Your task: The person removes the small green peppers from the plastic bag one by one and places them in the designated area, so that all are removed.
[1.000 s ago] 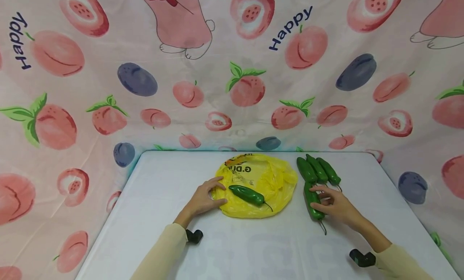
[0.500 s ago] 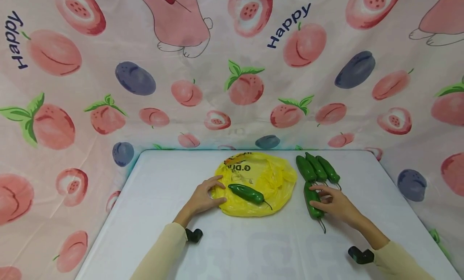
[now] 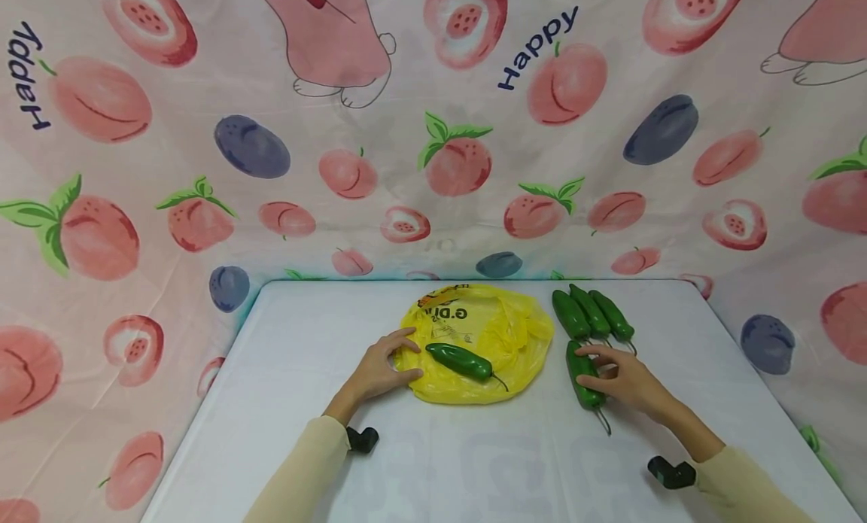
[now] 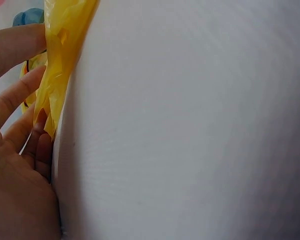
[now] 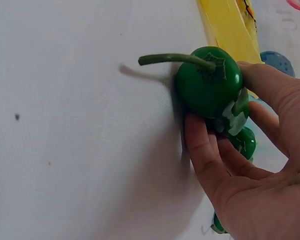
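A yellow plastic bag (image 3: 501, 387) lies flattened on the white table, and one green chili pepper (image 3: 460, 362) rests on top of it. At the bag's left edge is my left hand (image 3: 374, 369), thumb and fingers spread apart. In the left wrist view its fingertips (image 4: 35, 75) are right at the crinkled plastic. My right hand (image 3: 630, 380) grips a second green chili pepper (image 3: 580, 376) to the right of the bag, stem toward me. The right wrist view shows thumb and fingers around the sides of this pepper (image 5: 210, 82), which lies low at the table surface.
Beyond the gripped pepper, 3 more green chili peppers (image 3: 591, 312) lie side by side near the table's back right. The white table (image 3: 488, 463) ends at a fruit-print curtain (image 3: 379, 244) behind it. A dark camera mount hangs by each wrist.
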Demonstrator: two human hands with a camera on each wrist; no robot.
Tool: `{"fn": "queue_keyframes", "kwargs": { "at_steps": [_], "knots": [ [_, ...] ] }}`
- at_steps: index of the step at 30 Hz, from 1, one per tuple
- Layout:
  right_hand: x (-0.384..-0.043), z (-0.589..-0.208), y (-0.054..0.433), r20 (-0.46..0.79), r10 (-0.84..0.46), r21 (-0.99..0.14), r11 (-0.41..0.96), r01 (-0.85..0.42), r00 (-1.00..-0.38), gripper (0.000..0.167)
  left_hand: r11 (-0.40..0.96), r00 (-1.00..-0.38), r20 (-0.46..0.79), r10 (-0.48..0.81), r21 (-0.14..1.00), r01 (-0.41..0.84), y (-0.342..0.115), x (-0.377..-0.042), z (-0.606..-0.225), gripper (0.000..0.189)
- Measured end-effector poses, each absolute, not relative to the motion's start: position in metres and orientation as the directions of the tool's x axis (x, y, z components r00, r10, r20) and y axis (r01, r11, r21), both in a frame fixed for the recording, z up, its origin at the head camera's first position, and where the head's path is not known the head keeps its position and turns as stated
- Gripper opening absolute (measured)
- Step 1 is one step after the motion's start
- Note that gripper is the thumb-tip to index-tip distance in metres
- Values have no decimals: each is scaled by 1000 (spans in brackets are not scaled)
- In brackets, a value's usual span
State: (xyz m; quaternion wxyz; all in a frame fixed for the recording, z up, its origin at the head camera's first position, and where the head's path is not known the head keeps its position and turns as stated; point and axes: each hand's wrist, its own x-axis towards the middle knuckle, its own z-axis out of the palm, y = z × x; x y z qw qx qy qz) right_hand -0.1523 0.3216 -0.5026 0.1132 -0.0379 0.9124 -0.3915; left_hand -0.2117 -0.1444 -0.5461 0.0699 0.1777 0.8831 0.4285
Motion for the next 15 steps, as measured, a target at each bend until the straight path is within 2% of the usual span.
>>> {"fn": "queue_keyframes", "kwargs": {
  "at_steps": [15],
  "knots": [
    [-151,-505,322,-174,-160,-734,679,20,-972,57,573,-929,13,371,784,240,-144,-211,-545,31]
  ]
}}
